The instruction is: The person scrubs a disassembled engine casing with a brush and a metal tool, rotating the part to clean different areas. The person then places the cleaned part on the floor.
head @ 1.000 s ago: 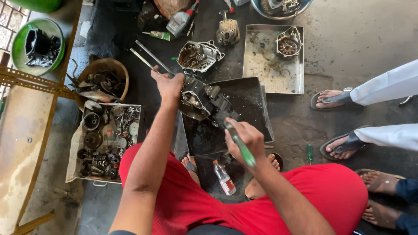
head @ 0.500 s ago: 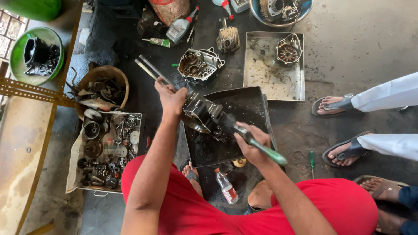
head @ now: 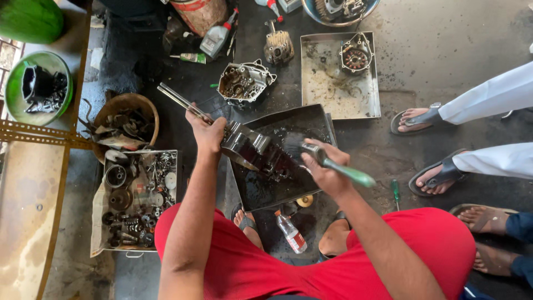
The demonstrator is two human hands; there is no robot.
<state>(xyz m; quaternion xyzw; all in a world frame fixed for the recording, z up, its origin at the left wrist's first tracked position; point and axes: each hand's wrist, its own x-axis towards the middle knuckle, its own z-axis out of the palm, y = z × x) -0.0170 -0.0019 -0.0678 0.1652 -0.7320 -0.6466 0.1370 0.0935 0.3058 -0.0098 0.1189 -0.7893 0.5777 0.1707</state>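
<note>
Left hand (head: pixel 208 132) clamps the top edge of the engine case (head: pixel 252 149), fingers wrapped over it, holding it tilted above the dark oily tray (head: pixel 322 119) so runoff likely drops into the tray, not onto the floor. Long studs (head: pixel 180 101) stick out past the left hand, up-left. Right hand (head: pixel 325 169) is fisted round a green-handled brush (head: pixel 338 166); bristle end sits against the case's right side, handle trails out right.

Containers:
- Dark tray: pool of black liquid, the case held over it.
- Cleaner metal tray (head: pixel 322 78) behind: mostly bare, round coil part (head: pixel 355 58) in its far corner.
- Second engine cover (head: pixel 244 82) on the floor between the trays, open side up, gears visible.
- Parts box (head: pixel 169 158) on the left: gears, bearings, small hardware.
- Brown bowl (head: pixel 141 103) above it: scrap metal bits.
- Green bowl (head: pixel 16 72) far left: black part inside.

Small plastic bottle (head: pixel 290 231) lies by the person's feet. Other people's sandalled feet (head: pixel 422 119) on the right, well apart.
</note>
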